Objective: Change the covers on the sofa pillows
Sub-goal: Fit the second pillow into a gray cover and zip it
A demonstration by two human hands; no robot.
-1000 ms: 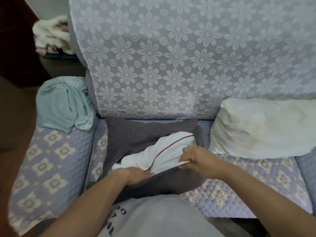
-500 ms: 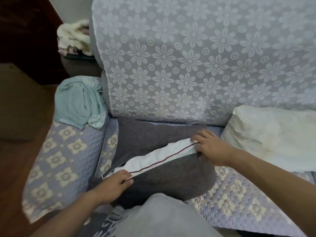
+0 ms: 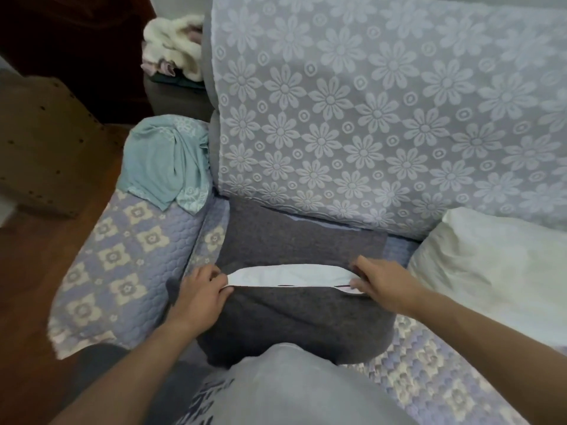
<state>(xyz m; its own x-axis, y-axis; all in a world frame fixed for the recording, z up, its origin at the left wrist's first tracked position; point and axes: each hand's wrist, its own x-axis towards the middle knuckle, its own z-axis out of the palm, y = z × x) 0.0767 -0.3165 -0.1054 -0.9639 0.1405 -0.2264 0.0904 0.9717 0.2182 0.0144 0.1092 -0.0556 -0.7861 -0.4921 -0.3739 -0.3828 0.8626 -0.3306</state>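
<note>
Left hand [image 3: 198, 297]: fingers curled over the left end of the opening in the dark grey cover [image 3: 294, 320], thumb and fingertips pinching its near edge. Right hand [image 3: 382, 285]: fingers laid over the right end of the same opening, thumb tucked beneath and pinching the edge where a pale strip of the lining shows.

Between the two hands the opening gapes in a long, narrow, lens-shaped slot. The white pillow insert [image 3: 288, 275] is exposed through it, smooth and slightly creased, with a thin dark line visible along its lower margin. The rest of the insert is enclosed. The cover is a felt-like charcoal fabric, plain, bulging toward the person and flatter at its far flap.

The covered pillow lies on the sofa seat [image 3: 435, 375], which carries a quilted lilac-and-cream throw, and its far edge meets the foot of the backrest [image 3: 368, 118] with its white daisy-pattern lace. Just right of it, apart from the right hand, lies a bare off-white pillow [image 3: 491, 271], visibly stained. On the left armrest [image 3: 129, 256] a pale teal cloth [image 3: 165, 161] is draped in a crumpled heap. Beyond the sofa, fluffy cream fabric [image 3: 175, 47] sits on a dark surface.
</note>
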